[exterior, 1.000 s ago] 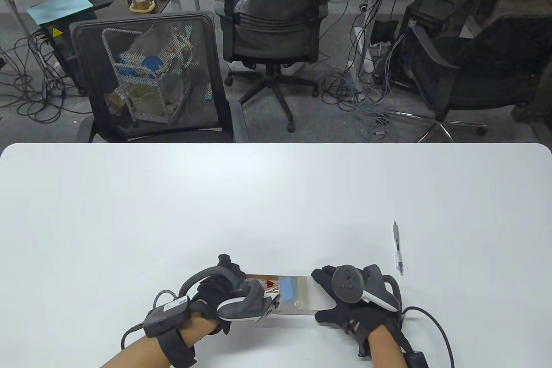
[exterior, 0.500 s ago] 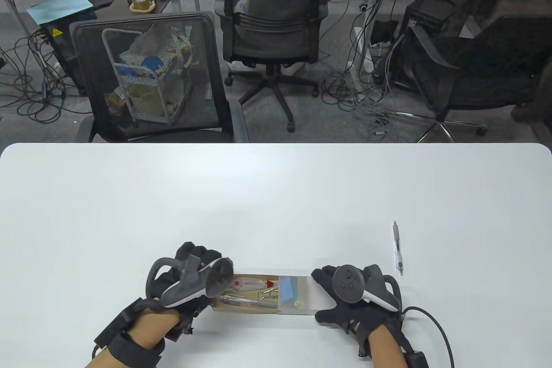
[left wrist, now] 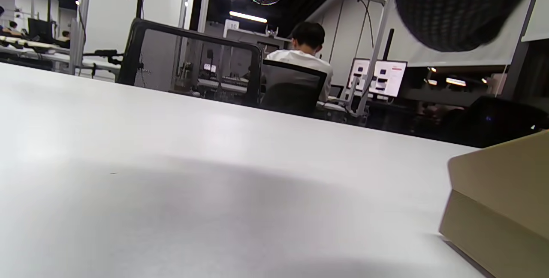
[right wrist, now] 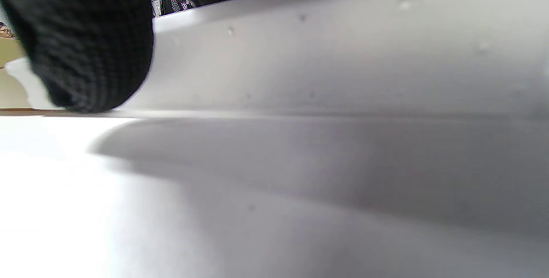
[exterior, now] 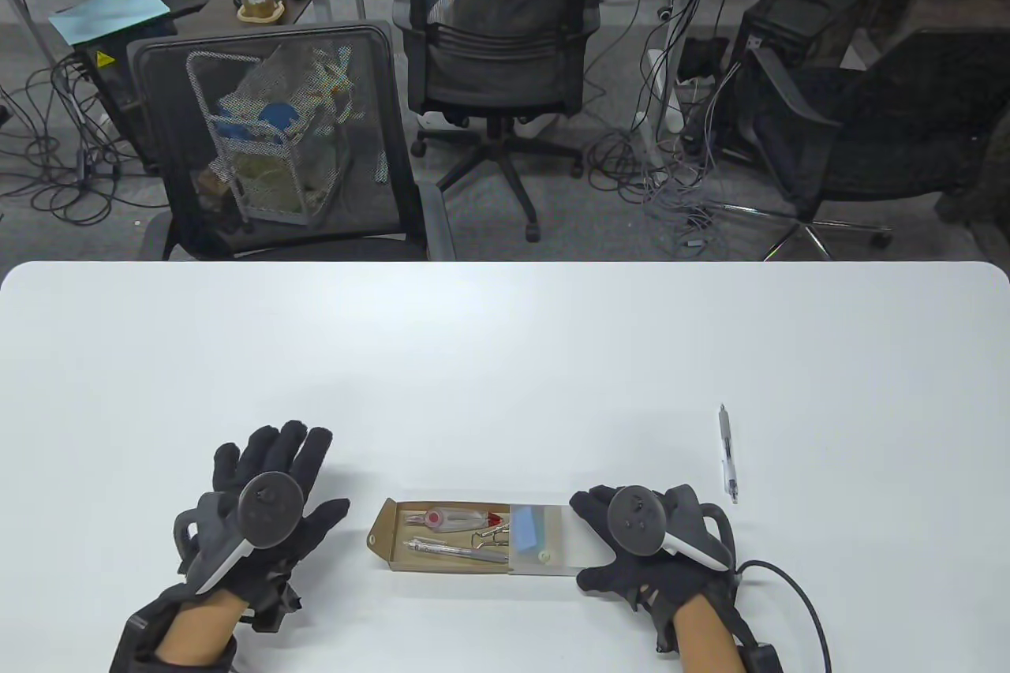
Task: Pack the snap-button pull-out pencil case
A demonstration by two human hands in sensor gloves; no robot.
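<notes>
Two pens already lie in the brown tray (exterior: 442, 537) of the pencil case, which sits near the table's (exterior: 505, 357) front edge, pulled out of its clear sleeve (exterior: 544, 539). One pen (exterior: 727, 452) waits near the right edge. Packing looks partly done; the tray still needs closing. Left hand (exterior: 264, 503) is spread flat, holding nothing. Right hand (exterior: 647, 547) grips the sleeve's end, thumb and fingers apart.

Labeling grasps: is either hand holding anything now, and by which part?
Left hand holds nothing, fingers spread, apart from the case. Right hand grips the case's translucent sleeve at its right end; drawer is pulled out.
</notes>
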